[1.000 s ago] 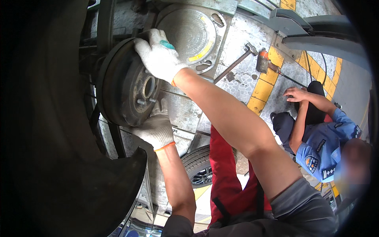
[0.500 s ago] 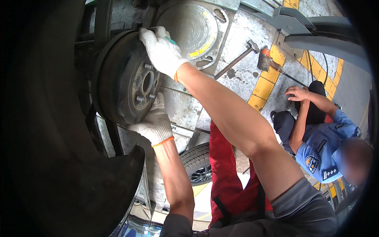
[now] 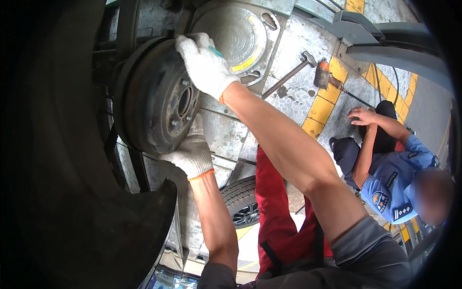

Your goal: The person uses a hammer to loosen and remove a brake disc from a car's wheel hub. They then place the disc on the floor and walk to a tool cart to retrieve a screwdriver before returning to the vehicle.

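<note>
Brake drum (image 3: 154, 98) sits around 10 o'clock; right hand (image 3: 206, 71) hooks its 1 o'clock rim, left hand (image 3: 190, 156) cups 5; I'd balance both so it doesn't tilt.

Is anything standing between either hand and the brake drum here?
Nothing visible but the white knit gloves: the right hand is on the brake drum at its upper rim, and the left hand appears to touch its lower edge. The hammer and impact wrench lie off right, clear of both.
</note>
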`<move>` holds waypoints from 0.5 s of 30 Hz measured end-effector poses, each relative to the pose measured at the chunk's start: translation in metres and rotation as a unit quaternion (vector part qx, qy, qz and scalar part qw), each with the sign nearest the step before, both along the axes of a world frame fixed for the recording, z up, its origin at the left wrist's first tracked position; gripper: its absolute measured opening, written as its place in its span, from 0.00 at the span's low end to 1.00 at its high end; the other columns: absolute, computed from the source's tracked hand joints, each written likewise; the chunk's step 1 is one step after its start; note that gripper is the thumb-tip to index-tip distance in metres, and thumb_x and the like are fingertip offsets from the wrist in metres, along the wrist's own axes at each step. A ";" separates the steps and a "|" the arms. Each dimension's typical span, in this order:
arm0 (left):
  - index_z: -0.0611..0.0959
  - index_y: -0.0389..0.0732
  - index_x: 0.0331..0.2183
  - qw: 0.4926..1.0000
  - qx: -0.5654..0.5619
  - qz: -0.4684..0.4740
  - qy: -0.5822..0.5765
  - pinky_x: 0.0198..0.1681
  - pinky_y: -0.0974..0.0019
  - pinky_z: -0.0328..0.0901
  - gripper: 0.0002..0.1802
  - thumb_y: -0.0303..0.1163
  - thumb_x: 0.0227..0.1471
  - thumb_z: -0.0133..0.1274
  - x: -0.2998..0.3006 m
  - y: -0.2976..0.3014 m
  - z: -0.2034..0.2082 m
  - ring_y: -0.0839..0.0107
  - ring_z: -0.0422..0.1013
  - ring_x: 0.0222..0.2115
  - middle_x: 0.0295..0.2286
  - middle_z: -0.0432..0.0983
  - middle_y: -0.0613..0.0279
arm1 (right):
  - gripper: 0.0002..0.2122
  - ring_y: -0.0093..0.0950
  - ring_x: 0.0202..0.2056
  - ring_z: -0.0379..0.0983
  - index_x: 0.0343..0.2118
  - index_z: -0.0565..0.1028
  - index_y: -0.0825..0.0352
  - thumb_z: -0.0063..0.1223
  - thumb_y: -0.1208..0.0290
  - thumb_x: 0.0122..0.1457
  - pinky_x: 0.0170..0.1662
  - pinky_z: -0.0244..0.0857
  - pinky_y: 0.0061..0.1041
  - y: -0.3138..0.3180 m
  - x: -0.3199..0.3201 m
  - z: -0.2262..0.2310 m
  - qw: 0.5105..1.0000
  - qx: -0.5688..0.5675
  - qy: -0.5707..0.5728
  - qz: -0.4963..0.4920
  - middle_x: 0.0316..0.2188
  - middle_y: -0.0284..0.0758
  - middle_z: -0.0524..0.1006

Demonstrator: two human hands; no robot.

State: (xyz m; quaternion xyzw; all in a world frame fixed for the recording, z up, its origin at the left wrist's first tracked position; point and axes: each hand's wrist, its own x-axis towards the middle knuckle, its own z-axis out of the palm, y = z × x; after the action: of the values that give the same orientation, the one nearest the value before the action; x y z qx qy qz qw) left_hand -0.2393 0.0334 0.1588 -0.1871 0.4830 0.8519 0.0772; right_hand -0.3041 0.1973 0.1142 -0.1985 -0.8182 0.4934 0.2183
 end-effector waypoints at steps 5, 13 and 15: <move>0.74 0.43 0.67 1.000 -0.003 -0.005 -0.010 0.65 0.38 0.68 0.48 0.70 0.62 0.55 0.001 0.002 0.000 0.50 0.68 0.65 0.66 0.70 0.53 | 0.18 0.61 0.58 0.68 0.63 0.72 0.55 0.49 0.61 0.72 0.60 0.71 0.53 0.001 0.002 -0.002 0.999 -0.033 0.013 0.003 0.58 0.59 0.69; 0.73 0.43 0.67 0.999 0.051 0.017 -0.004 0.65 0.37 0.71 0.46 0.68 0.62 0.56 0.004 0.001 -0.001 0.50 0.68 0.66 0.65 0.70 0.53 | 0.17 0.59 0.61 0.66 0.61 0.74 0.55 0.44 0.56 0.75 0.63 0.68 0.51 0.003 0.002 -0.005 0.999 -0.034 0.000 -0.013 0.60 0.55 0.70; 0.73 0.44 0.67 1.000 -0.004 0.002 0.008 0.64 0.38 0.71 0.45 0.68 0.63 0.55 0.006 0.001 0.000 0.50 0.69 0.65 0.65 0.71 0.54 | 0.17 0.58 0.62 0.66 0.60 0.74 0.53 0.42 0.54 0.76 0.65 0.66 0.51 0.003 0.002 -0.006 0.999 -0.045 -0.021 -0.004 0.61 0.53 0.70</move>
State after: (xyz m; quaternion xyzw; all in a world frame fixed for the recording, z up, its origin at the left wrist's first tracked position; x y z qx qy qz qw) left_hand -0.2334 0.0348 0.1584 -0.1814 0.4866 0.8516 0.0707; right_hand -0.3022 0.2006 0.1084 -0.2221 -0.7989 0.5243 0.1938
